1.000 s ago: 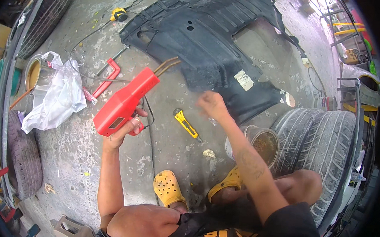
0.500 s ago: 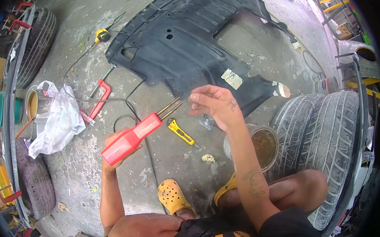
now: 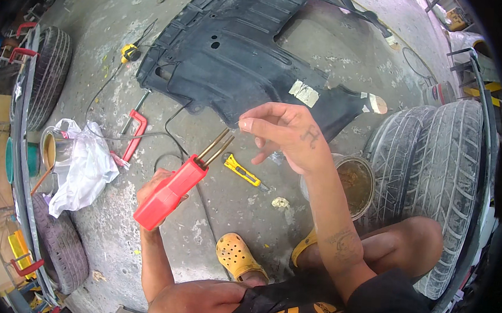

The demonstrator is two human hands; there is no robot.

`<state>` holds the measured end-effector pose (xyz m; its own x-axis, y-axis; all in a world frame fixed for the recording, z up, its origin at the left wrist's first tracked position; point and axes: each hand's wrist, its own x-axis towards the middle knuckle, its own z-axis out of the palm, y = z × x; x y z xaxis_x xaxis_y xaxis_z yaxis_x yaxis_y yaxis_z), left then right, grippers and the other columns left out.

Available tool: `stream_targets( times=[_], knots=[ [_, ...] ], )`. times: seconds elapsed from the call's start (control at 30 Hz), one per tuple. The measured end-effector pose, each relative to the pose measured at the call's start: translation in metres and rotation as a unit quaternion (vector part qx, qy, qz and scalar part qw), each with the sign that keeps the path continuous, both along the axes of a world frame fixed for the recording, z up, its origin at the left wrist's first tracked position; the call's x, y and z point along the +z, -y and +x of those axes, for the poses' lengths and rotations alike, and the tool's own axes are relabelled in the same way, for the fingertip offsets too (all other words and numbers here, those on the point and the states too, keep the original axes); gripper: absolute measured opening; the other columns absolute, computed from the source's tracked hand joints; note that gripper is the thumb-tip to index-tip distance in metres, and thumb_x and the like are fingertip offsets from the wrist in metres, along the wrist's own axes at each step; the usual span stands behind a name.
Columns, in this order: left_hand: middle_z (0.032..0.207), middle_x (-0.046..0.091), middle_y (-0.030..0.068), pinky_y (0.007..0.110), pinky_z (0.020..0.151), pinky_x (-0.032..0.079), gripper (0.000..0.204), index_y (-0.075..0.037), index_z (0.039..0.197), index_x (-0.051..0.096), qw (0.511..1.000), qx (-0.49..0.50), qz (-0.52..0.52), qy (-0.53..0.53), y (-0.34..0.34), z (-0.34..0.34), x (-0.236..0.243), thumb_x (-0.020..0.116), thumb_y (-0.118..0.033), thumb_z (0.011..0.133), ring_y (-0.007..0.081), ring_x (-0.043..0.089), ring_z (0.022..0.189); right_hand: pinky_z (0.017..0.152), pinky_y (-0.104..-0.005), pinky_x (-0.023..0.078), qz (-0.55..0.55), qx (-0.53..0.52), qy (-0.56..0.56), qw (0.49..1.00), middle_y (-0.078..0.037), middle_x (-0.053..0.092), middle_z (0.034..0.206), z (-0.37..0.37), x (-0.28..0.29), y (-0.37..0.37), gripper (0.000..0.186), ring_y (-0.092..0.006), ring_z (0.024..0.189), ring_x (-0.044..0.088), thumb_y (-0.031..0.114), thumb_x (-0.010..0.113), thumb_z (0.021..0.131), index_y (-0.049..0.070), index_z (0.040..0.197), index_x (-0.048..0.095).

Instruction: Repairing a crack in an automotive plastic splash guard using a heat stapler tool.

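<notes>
On a stained concrete floor (image 3: pixel 190 239), a person gripped a red tool (image 3: pixel 172 194) in the left hand (image 3: pixel 154 184), the fingers wrapped around its body and its two metal prongs (image 3: pixel 219 151) angled up toward the right hand (image 3: pixel 292 137). The right hand hung just beside the prong tips, its thumb and forefinger brought together and the other fingers loosely curled; whether it pinched something small could not be told. Beyond both hands lay a broad black panel (image 3: pixel 239 68), a pale patch (image 3: pixel 304 93) on its surface just past the right hand's knuckles. Below the right hand, and to the right of the left, a yellow utility knife (image 3: pixel 242 170) rested near a small crumpled scrap (image 3: pixel 281 203). To the right of the right hand stood an open can (image 3: pixel 358 187), partly hidden by the forearm, with worn tyres (image 3: pixel 396 161) farther out on that side. Left of the left hand lay a red clamp (image 3: pixel 136 137) and, past it, a white plastic bag (image 3: pixel 87 171). A yellow clog (image 3: pixel 241 257) showed on the near side, below and between the hands.
</notes>
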<state>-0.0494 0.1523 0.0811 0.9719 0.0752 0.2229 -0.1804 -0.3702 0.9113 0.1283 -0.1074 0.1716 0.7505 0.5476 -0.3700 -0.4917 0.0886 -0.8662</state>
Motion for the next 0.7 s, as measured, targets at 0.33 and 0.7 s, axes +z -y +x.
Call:
stream_targets(
  times=[0.33,0.7],
  knots=[
    [0.085,0.069,0.0093,0.039,0.077,0.049,0.028,-0.002,0.086,0.072,0.997,-0.018,-0.028,0.072,0.002,0.006,0.003,0.086,-0.013,0.065,0.0266,0.063,0.079,0.053,-0.0266,0.058,0.009,0.009,0.017,1.000,0.000,0.062,0.076,-0.010,0.009,-0.004,0.027,-0.0050,0.062,0.055,0.020,0.074,0.086,-0.002,0.101,0.069],
    [0.084,0.068,0.0108,0.038,0.076,0.050,0.028,0.000,0.084,0.070,0.988,0.094,-0.121,-0.011,0.013,-0.007,0.002,0.084,-0.016,0.066,0.0272,0.063,0.080,0.054,-0.0275,0.059,0.026,0.024,0.009,0.999,0.002,0.059,0.071,-0.014,0.018,-0.005,0.027,-0.0040,0.060,0.053,0.020,0.073,0.088,-0.003,0.103,0.070]
  ],
)
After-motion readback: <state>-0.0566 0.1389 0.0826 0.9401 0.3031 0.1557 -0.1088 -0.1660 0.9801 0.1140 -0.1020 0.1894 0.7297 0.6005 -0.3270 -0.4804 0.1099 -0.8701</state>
